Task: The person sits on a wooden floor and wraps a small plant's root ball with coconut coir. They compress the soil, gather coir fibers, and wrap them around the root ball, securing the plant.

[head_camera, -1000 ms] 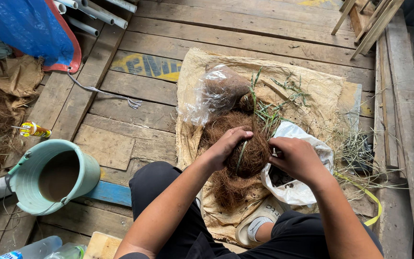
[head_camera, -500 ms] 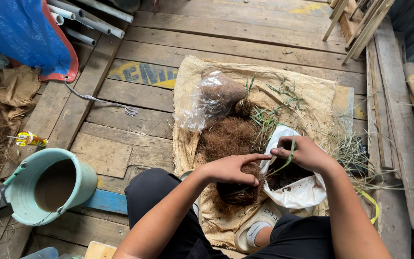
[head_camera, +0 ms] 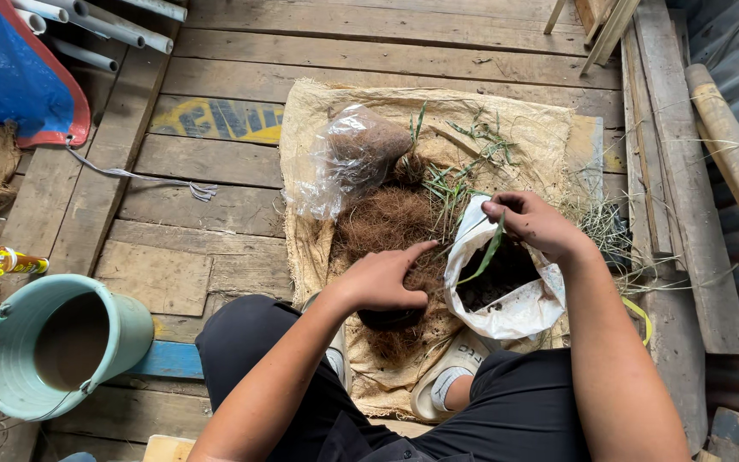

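The person sits on a wooden plank floor [head_camera: 215, 171] with a tan woven sack [head_camera: 549, 128] spread flat in front of the knees. The left hand [head_camera: 384, 278] lies with fingers extended and released, palm down, pressing on a brown clump of coconut fibre [head_camera: 382, 224] that sits on the sack. The right hand [head_camera: 534, 224] is pinched shut on a thin green grass blade [head_camera: 486, 254], which hangs down over the open mouth of a white plastic bag [head_camera: 515, 312]; dark soil [head_camera: 498, 278] fills that bag, which stands just beside the fibre clump, touching it. A clear plastic bag [head_camera: 344, 158] holding more brown material lies at the far edge of the fibre. Loose green grass shoots [head_camera: 455, 184] are scattered on the sack beyond the hands. A pale green bucket [head_camera: 130, 329] with brown contents stands well apart on the person's left, near a small yellow tube [head_camera: 10, 261]. White pipes [head_camera: 96, 21] and a blue tarpaulin [head_camera: 2, 77] lie at the far left.
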